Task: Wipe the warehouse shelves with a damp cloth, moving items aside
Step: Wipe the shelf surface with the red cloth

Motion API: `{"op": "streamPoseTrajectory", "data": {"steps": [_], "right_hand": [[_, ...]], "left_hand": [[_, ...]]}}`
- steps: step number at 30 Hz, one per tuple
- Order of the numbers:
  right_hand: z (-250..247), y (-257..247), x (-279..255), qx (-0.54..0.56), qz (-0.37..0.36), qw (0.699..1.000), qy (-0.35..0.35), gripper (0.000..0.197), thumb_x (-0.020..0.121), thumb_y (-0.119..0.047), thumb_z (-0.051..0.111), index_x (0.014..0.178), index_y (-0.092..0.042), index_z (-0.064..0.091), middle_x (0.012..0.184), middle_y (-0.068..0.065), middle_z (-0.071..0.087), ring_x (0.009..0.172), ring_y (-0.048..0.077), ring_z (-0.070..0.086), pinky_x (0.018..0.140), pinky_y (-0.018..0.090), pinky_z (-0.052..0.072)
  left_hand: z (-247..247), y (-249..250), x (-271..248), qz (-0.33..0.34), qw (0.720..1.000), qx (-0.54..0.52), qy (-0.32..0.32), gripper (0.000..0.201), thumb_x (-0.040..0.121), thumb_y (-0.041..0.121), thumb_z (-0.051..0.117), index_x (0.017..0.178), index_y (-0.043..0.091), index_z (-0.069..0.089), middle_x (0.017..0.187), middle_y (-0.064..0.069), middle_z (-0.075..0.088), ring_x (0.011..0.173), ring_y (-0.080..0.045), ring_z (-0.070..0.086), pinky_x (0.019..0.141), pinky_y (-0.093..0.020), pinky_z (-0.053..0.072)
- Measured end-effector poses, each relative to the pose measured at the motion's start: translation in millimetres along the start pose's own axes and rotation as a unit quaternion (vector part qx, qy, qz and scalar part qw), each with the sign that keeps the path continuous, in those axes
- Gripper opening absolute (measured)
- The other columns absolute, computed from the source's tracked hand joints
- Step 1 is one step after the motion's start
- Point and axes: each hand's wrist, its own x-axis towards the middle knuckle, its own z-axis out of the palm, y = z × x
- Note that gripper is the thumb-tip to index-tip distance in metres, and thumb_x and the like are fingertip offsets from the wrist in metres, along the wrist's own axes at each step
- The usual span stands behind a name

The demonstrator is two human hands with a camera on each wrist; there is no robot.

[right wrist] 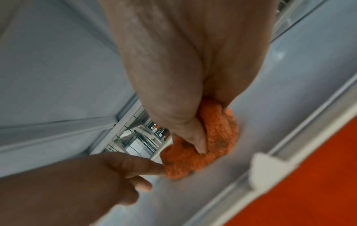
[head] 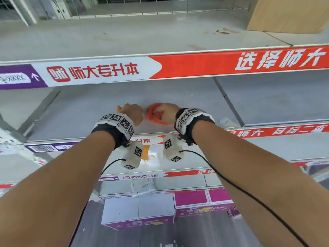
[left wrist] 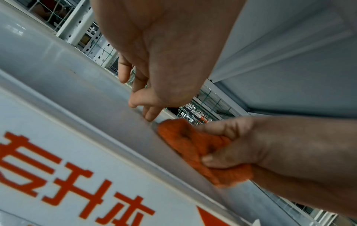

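Note:
In the head view both hands reach into the grey metal shelf (head: 85,107) below the red and white label strip (head: 178,66). My right hand (head: 167,112) grips a bunched orange cloth (head: 154,114) and presses it on the shelf near its front edge. The right wrist view shows the thumb (right wrist: 195,137) dug into the cloth (right wrist: 204,154). My left hand (head: 129,112) sits just left of the cloth and holds nothing. Its fingers (left wrist: 150,113) hang loosely, and one fingertip (right wrist: 154,168) touches the cloth's (left wrist: 193,146) edge.
A cardboard box (head: 288,13) stands at the back right of the upper shelf (head: 124,36). A small clear wrapper (head: 227,122) lies on the wiped shelf to the right. Lower shelves hold a plastic bag (head: 151,154); purple and white boxes (head: 138,211) sit below.

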Motion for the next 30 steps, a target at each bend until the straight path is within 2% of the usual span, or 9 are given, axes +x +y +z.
{"op": "streamPoseTrajectory", "data": {"steps": [2,6,8,10,15,18,22,26,30], "right_hand": [[-8.9,20.1,-3.9,-0.032,0.035,0.998,0.044,0.040,0.092,-0.010,0.048,0.131,-0.017,0.056,0.141,0.002,0.048,0.130,0.019,0.044,0.104,0.021,0.034],[-39.0,73.4,-16.6,-0.069,0.184,0.970,0.142,0.050,0.073,-0.037,0.043,0.119,-0.025,0.058,0.128,0.005,0.052,0.121,0.030,0.047,0.103,0.032,0.039],[-59.0,107.2,-31.7,-0.074,0.211,0.964,0.145,0.059,0.060,-0.039,0.043,0.118,-0.039,0.054,0.128,0.001,0.045,0.128,0.033,0.039,0.109,0.036,0.033],[-75.3,124.6,-47.4,-0.072,0.227,0.959,0.155,0.072,0.058,-0.041,0.051,0.130,-0.037,0.049,0.139,0.004,0.042,0.133,0.033,0.036,0.111,0.038,0.029],[-92.3,127.3,-43.5,-0.023,0.236,0.951,0.197,0.049,0.085,-0.023,0.062,0.133,-0.021,0.051,0.146,0.013,0.034,0.134,0.035,0.033,0.106,0.036,0.033],[-96.3,112.3,-30.8,0.007,0.239,0.950,0.198,0.039,0.090,-0.018,0.057,0.128,-0.012,0.053,0.136,0.011,0.047,0.125,0.030,0.047,0.097,0.027,0.041],[-96.8,88.8,-6.2,-0.099,0.202,0.957,0.181,0.039,0.090,-0.045,0.043,0.110,-0.014,0.057,0.116,0.009,0.064,0.112,0.029,0.059,0.109,0.040,0.036],[-90.0,90.5,23.7,-0.018,0.142,0.979,0.142,0.018,0.094,-0.028,0.042,0.077,-0.024,0.045,0.128,0.010,0.057,0.119,0.026,0.055,0.095,0.032,0.045],[-83.7,84.5,33.8,0.030,0.098,0.986,0.129,0.006,0.095,-0.021,0.047,0.097,-0.026,0.047,0.135,0.012,0.053,0.119,0.026,0.055,0.086,0.024,0.049]], "left_hand": [[1.6,3.8,-1.7,-0.021,1.000,0.019,0.000,0.040,0.093,0.014,0.037,0.127,0.024,0.054,0.135,0.000,0.050,0.131,-0.019,0.038,0.108,-0.039,0.024],[-7.9,27.0,-6.6,-0.043,0.995,0.072,-0.050,0.020,0.091,0.020,0.042,0.085,0.005,0.054,0.125,-0.007,0.056,0.122,-0.024,0.045,0.106,-0.035,0.028],[-13.9,39.7,-5.4,-0.043,0.996,0.064,-0.045,0.022,0.090,0.015,0.043,0.106,0.009,0.057,0.129,-0.009,0.053,0.127,-0.026,0.042,0.109,-0.036,0.022],[-18.2,48.7,-6.3,-0.052,0.996,0.061,-0.048,0.029,0.091,0.015,0.042,0.117,0.012,0.054,0.134,-0.010,0.049,0.130,-0.027,0.038,0.110,-0.036,0.018],[-22.5,52.1,-11.1,-0.071,0.995,0.051,-0.051,0.030,0.091,0.015,0.043,0.118,0.011,0.055,0.131,-0.010,0.052,0.127,-0.027,0.043,0.110,-0.037,0.019],[-25.1,47.5,-10.9,-0.078,0.994,0.044,-0.055,0.030,0.091,0.014,0.043,0.119,0.010,0.055,0.130,-0.009,0.054,0.126,-0.026,0.045,0.113,-0.039,0.018],[-26.6,40.6,-4.8,-0.064,0.994,0.055,-0.072,0.021,0.093,0.012,0.041,0.108,0.011,0.055,0.123,-0.008,0.057,0.121,-0.027,0.049,0.111,-0.043,0.020],[-24.8,33.1,2.9,-0.042,0.996,0.049,-0.057,0.020,0.093,0.011,0.039,0.104,0.010,0.056,0.120,-0.007,0.058,0.117,-0.027,0.051,0.108,-0.046,0.024],[-17.2,27.0,9.6,-0.064,0.997,-0.001,-0.036,0.028,0.093,0.015,0.043,0.116,0.010,0.057,0.124,-0.008,0.057,0.122,-0.027,0.048,0.108,-0.043,0.026]]}}
